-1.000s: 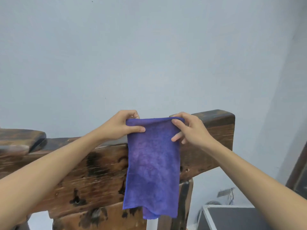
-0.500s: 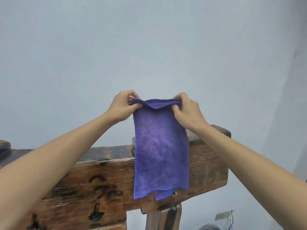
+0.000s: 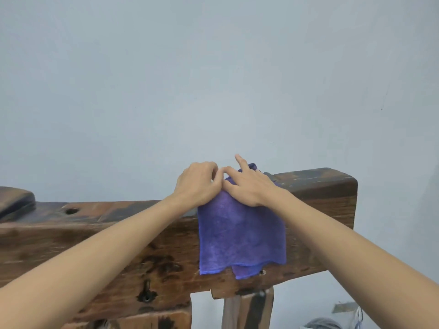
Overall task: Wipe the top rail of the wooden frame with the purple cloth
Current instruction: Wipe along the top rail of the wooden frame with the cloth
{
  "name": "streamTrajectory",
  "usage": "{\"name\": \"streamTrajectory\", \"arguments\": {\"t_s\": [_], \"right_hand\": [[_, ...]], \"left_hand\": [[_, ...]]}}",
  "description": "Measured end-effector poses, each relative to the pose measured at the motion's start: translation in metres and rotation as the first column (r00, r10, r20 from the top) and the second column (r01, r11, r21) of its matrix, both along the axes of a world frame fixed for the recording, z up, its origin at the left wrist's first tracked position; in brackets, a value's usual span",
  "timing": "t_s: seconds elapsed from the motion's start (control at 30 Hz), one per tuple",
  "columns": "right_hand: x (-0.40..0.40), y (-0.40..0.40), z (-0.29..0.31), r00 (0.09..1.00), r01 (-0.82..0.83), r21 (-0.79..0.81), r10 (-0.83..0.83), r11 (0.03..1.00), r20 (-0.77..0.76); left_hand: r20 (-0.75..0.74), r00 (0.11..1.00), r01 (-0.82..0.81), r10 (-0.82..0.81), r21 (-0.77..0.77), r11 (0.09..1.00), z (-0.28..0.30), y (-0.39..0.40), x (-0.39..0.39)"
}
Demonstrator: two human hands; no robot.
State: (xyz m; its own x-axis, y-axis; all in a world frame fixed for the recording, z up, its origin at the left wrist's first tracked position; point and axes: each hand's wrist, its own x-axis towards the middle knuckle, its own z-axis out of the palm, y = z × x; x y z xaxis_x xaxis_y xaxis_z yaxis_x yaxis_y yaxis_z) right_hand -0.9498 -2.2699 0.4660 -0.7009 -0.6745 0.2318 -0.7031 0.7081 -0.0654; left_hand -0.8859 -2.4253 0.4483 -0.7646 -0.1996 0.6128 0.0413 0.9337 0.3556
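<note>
Against pale wall, purple cloth drapes top rail under flat right hand and curled left hand.

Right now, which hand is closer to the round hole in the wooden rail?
Left. The left hand sits between the round hole and the right hand, which lies farther right.

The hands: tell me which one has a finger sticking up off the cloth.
The right hand: its index finger points up while the palm lies flat on the cloth. The left hand has its fingers curled down.
</note>
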Motion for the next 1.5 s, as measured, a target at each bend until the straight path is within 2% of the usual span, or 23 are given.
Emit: {"name": "streamTrajectory", "arguments": {"t_s": [0.07, 0.13, 0.23, 0.33, 0.53, 0.77, 0.87, 1.17, 1.33, 1.5], "right_hand": [[-0.001, 0.0, 0.004, 0.998, 0.002, 0.059, -0.006, 0.998, 0.057], [-0.001, 0.0, 0.007, 0.995, -0.005, 0.07, -0.002, 0.998, 0.098], [0.002, -0.001, 0.007, 0.996, -0.008, 0.103, -0.001, 0.995, 0.087], [0.01, 0.0, 0.005, 0.998, 0.0, 0.105, -0.007, 0.995, 0.069], [0.022, 0.009, 0.003, 0.999, -0.036, 0.097, 0.034, 0.995, 0.028], [0.031, 0.027, -0.013, 0.986, -0.131, 0.053, 0.135, 0.99, -0.102], [0.028, 0.033, -0.017, 0.986, -0.112, 0.052, 0.118, 0.992, -0.12], [-0.004, 0.023, 0.004, 0.999, 0.038, 0.08, -0.041, 0.996, 0.035], [-0.033, 0.021, 0.024, 0.972, -0.025, 0.128, -0.006, 0.991, 0.237], [-0.038, 0.019, 0.021, 0.979, 0.033, 0.183, -0.068, 0.982, 0.19]], "left_hand": [[0.141, 0.982, 0.125, -0.127, 0.021, 0.992, -0.005, 0.017, 0.003], [0.24, 0.955, 0.151, -0.175, 0.115, 0.982, -0.01, 0.026, 0.002], [0.294, 0.954, 0.012, -0.059, 0.159, 0.987, -0.013, 0.031, 0.002], [0.346, 0.937, 0.017, -0.053, 0.106, 0.994, -0.01, 0.034, 0.006], [0.286, 0.955, 0.062, -0.079, 0.066, 0.996, -0.015, 0.035, 0.014], [0.264, 0.964, 0.046, -0.016, -0.106, 0.993, -0.03, 0.046, 0.04], [0.235, 0.972, 0.056, -0.019, -0.153, 0.987, -0.032, 0.049, 0.044], [0.412, 0.91, 0.058, -0.052, -0.001, 0.998, -0.002, 0.05, -0.006], [0.499, 0.855, 0.036, -0.143, 0.217, 0.976, 0.015, 0.059, -0.04], [0.534, 0.828, 0.062, -0.173, 0.22, 0.974, 0.02, 0.06, -0.042]]}}
